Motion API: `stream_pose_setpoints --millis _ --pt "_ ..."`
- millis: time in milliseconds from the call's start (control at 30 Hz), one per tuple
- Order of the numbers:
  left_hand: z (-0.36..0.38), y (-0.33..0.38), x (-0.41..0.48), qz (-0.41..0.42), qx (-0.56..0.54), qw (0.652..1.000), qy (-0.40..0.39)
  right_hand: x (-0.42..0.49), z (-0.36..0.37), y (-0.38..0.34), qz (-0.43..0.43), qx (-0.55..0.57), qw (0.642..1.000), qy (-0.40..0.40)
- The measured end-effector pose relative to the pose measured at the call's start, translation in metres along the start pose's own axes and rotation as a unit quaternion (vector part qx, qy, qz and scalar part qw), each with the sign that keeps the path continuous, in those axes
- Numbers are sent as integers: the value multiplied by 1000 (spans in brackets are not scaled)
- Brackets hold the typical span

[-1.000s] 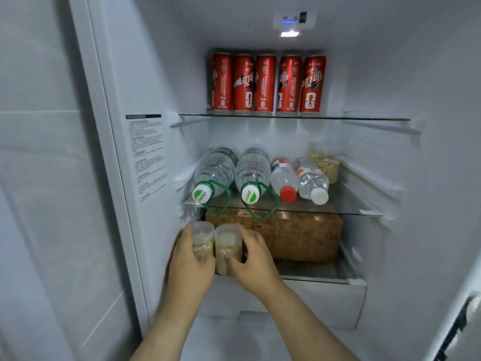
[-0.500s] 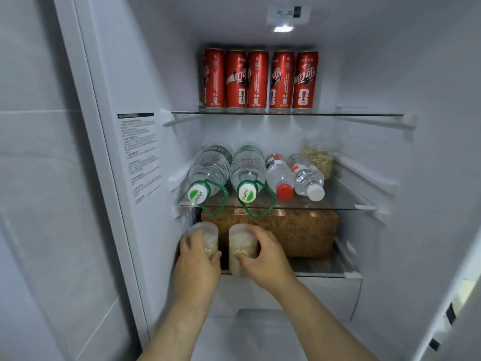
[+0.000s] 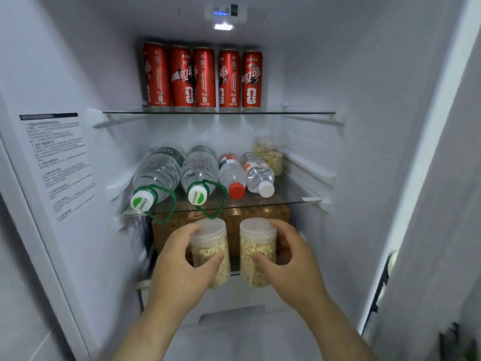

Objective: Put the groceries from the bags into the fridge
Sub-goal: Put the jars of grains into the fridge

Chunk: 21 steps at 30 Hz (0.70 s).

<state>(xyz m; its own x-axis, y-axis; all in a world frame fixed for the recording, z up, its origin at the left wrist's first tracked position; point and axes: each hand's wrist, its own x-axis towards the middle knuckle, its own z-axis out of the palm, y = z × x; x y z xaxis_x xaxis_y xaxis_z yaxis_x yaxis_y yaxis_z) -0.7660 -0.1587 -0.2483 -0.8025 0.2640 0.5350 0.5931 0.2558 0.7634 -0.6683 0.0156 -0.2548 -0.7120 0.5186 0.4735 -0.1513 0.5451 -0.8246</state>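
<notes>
I stand at the open fridge. My left hand (image 3: 179, 267) grips a clear plastic jar of oats (image 3: 212, 254), and my right hand (image 3: 289, 264) grips a second, matching jar of oats (image 3: 256, 254). Both jars are upright, side by side with a small gap between them, held in front of the lower shelf, just below the middle glass shelf (image 3: 286, 201). Behind them on that lower shelf lies a brown box (image 3: 257, 213).
Several red cans (image 3: 203, 79) line the top shelf. On the middle shelf lie two large water bottles (image 3: 177, 173), two small bottles (image 3: 244, 173) and a third oat jar (image 3: 269, 155) at the back right. A white drawer front (image 3: 234, 295) sits under the jars.
Both hands have carried the jars to the right and a little toward me, from the left end of the lower shelf to its middle. The gap between the jars has widened.
</notes>
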Motion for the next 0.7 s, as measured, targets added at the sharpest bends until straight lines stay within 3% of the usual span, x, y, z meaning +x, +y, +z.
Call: stream_pose_setpoints --millis 267,500,700 --pt "3 57 -2 85 -75 991 -68 -8 -45 -33 -73 -14 990 116" --pt "-4 104 47 140 -108 984 -26 25 -68 -69 -39 -22 988 146" --pt "15 123 89 143 -97 984 -39 71 -73 -81 -9 -94 985 146"
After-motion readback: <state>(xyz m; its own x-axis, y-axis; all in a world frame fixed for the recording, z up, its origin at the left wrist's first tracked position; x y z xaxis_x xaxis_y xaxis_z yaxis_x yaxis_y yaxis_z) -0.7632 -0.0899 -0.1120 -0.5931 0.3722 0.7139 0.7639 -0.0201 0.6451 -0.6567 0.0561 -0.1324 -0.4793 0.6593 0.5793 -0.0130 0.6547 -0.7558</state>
